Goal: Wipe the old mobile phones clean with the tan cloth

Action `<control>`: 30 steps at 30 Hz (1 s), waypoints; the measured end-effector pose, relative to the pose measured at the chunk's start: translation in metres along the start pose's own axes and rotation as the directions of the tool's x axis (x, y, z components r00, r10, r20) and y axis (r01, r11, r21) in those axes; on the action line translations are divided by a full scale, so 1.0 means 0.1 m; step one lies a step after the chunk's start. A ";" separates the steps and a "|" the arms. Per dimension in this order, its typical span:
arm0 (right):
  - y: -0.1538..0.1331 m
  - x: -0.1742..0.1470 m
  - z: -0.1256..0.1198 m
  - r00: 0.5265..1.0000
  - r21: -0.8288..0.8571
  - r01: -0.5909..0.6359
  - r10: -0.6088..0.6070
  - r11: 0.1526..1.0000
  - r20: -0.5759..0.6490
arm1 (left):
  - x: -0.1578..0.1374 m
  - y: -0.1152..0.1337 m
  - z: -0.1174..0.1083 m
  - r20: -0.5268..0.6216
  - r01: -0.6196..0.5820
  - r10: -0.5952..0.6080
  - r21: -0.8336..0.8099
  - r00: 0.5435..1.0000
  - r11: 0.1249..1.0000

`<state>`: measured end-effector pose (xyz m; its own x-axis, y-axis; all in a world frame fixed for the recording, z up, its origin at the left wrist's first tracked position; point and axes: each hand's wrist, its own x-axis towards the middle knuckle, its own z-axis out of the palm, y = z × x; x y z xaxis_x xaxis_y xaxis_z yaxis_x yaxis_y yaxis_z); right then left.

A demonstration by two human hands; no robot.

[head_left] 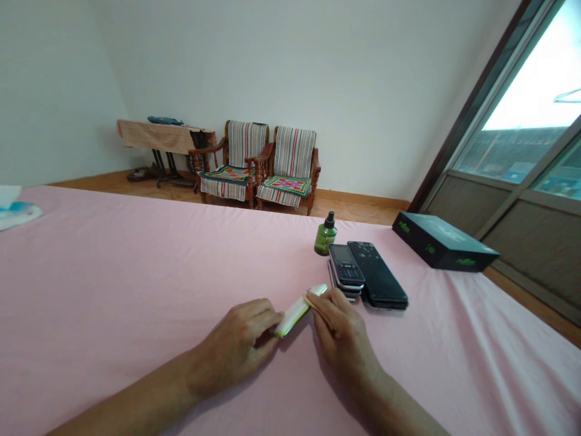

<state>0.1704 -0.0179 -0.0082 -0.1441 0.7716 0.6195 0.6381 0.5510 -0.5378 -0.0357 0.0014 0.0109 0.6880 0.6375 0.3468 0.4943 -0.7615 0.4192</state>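
A slim white phone (296, 313) with a yellow-green edge is held tilted just above the pink cloth, in front of me. My left hand (240, 339) pinches its near left end between thumb and fingers. On its far right end, my right hand (342, 333) is closed, with the fingers curled over it. A pale sliver shows by the right fingertips; I cannot tell what it is. Just beyond my right hand lies a stack of phones, a keypad phone (347, 264) on top. Beside it is another stack topped by a black phone (376, 275).
A green spray bottle (325, 235) with a black top stands behind the phones. Farther right lies a black box (442, 241) with green lettering. Pink cloth (136, 260) covers the surface. Past its far edge are two wooden armchairs (290, 154) and a draped table (154, 134).
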 end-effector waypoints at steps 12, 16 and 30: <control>-0.23 -0.08 0.02 0.969 0.108 0.048 -0.073 0.993 0.237 | 0.00 0.01 0.00 -0.040 0.059 -0.062 -0.073 0.997 0.996; 0.07 0.03 -0.07 0.999 -0.078 -0.022 0.025 0.997 0.027 | 0.02 -0.01 -0.02 -0.027 0.031 -0.032 -0.057 0.999 0.998; -0.22 -0.06 0.00 0.986 0.113 0.091 -0.105 0.989 0.130 | -0.01 0.00 -0.01 -0.088 0.009 -0.025 -0.177 0.996 0.984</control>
<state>0.1571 -0.0344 -0.0003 -0.3072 0.7441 0.5933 0.5330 0.6510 -0.5404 -0.0368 0.0007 0.0112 0.6257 0.6641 0.4091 0.3983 -0.7230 0.5644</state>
